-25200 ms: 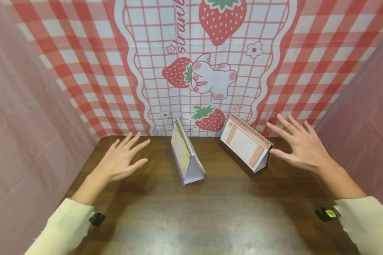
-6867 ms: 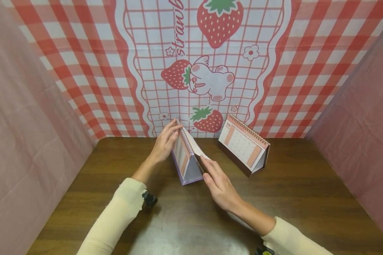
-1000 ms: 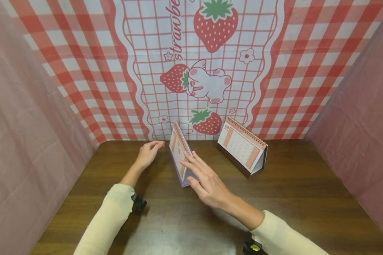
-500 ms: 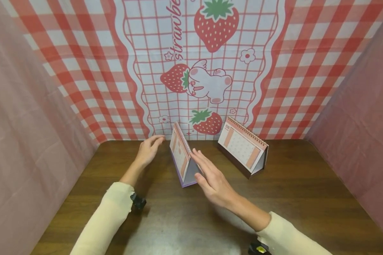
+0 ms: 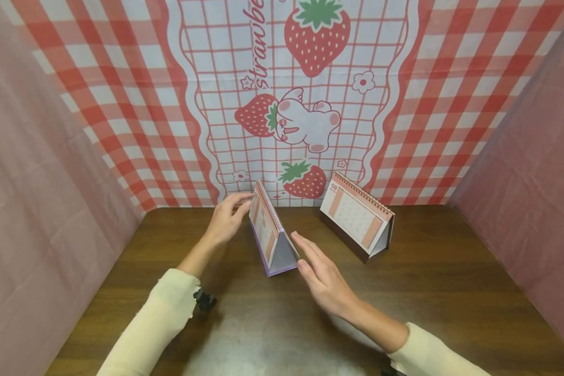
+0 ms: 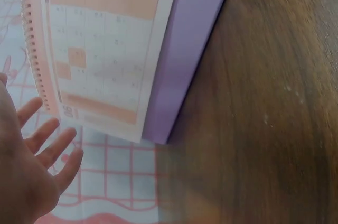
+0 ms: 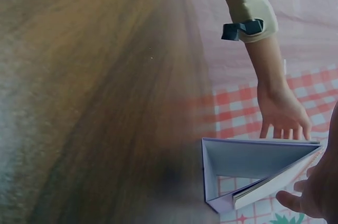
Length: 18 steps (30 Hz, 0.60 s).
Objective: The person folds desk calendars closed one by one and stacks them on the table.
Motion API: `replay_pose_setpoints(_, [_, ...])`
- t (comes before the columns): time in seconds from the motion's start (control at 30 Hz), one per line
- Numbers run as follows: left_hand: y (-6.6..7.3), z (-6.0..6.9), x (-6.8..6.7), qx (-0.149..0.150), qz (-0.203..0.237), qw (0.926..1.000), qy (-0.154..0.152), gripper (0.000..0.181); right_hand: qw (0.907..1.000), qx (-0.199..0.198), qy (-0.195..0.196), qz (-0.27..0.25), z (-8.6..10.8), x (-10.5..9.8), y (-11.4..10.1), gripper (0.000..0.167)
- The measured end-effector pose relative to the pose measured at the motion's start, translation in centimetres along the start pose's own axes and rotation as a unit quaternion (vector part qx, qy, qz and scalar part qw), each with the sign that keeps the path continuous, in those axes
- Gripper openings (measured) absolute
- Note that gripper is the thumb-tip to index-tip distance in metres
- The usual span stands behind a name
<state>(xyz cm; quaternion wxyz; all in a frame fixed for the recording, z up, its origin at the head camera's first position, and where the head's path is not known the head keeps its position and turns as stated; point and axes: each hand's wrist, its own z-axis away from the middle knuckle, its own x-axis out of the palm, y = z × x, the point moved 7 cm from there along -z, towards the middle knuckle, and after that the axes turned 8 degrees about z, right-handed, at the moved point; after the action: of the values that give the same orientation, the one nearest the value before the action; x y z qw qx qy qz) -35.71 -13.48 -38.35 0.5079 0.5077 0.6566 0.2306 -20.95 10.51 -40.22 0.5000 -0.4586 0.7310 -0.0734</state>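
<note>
A spiral-bound desk calendar with a purple base (image 5: 265, 225) stands like a tent at the table's middle. Its left face shows a peach-bordered page, marked 06 in the left wrist view. My left hand (image 5: 224, 218) is beside the far end of that face, fingers loosely extended and holding nothing. In the left wrist view, the fingers spread near the calendar's spiral edge (image 6: 33, 49). On the other side, my right hand (image 5: 328, 279) has its straight fingers close to the flipped pages (image 7: 274, 182); whether they touch is unclear. The calendar's triangular end is hollow.
A second desk calendar (image 5: 354, 216), with a dark base and a page marked 08, stands at the back right. A strawberry-print checked cloth (image 5: 310, 104) hangs behind the wooden table (image 5: 263, 324). Pink curtains (image 5: 526, 198) close in both sides.
From the near end, my right hand has shifted over the ridge to the calendar's right side. My left hand has moved closer to its left face. Long before, that face showed a yellow-green page.
</note>
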Motion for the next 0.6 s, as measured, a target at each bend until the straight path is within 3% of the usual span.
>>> replay_pose_setpoints(0.6, [0.6, -1.3, 1.0, 0.025, -0.002, 0.9997, 0.002, 0.052, 0.9993, 0.035, -0.003, -0.011, 0.6, 1.0, 1.1, 0.052])
